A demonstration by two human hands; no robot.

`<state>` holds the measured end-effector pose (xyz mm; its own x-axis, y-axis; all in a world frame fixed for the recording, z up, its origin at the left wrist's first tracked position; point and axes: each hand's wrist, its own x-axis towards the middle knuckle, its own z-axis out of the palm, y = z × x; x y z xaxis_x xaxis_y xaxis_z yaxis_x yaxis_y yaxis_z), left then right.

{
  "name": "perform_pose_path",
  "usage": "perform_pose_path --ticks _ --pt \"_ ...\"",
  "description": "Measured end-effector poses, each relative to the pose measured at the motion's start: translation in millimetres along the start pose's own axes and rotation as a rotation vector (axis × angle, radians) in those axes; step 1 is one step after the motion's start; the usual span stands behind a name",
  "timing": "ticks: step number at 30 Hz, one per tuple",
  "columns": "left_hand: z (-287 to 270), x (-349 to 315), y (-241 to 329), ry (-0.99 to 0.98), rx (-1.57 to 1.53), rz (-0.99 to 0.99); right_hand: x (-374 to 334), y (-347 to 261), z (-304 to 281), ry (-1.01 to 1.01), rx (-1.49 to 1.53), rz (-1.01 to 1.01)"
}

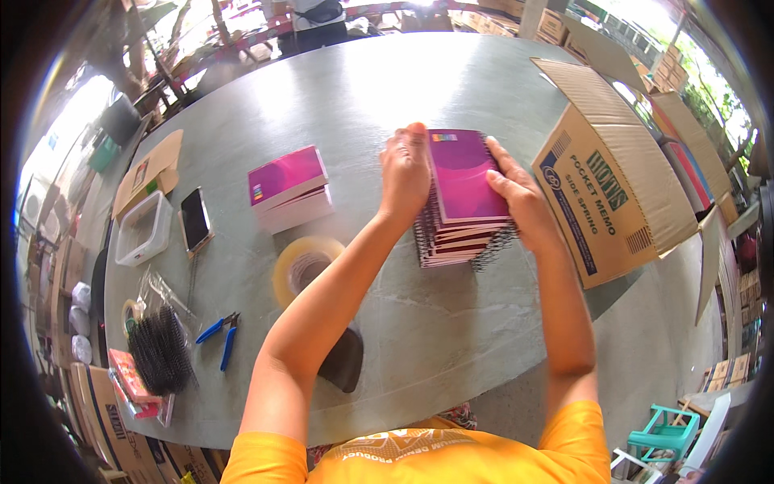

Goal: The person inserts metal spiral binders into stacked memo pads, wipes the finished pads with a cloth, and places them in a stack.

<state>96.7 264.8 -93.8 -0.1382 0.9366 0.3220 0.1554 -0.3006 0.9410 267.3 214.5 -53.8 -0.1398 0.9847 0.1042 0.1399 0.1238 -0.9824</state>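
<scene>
A tall stack of pocket spiral notebooks (468, 181) with purple-pink covers stands on the grey-green table, with black coils showing along its sides. My left hand (405, 173), slightly blurred, presses against the stack's left side. On the opposite side my right hand (522, 194) grips the edge, its thumb on the top cover and its fingers along the coil. Both hands hold the stack between them. Left of it sits a shorter pile of purple-covered pads (290, 181), with no coil visible on it. My left forearm partly covers a large roll of clear tape (284, 273).
An open cardboard box (605, 202) stands at the right. Across the left lie a phone (194, 218), a clear plastic tub (145, 234), blue-handled pliers (222, 335) and a bundle of black coils (161, 347). A dark object (347, 363) sits near my left elbow. A person (318, 20) stands beyond the table.
</scene>
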Motion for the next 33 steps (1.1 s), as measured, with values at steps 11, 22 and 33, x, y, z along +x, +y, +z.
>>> perform_pose_path --ticks 11,22,33 --pt "-238.8 -26.1 -75.1 0.003 1.521 0.45 -51.1 -42.0 94.7 0.005 -0.472 -0.841" --pt "-206.3 -33.2 -14.7 0.277 1.104 0.653 37.8 53.6 210.9 -0.061 0.285 -0.153" --pt "-230.7 -15.2 -13.1 0.068 0.6 0.298 25.9 64.4 206.9 0.046 0.292 -0.152"
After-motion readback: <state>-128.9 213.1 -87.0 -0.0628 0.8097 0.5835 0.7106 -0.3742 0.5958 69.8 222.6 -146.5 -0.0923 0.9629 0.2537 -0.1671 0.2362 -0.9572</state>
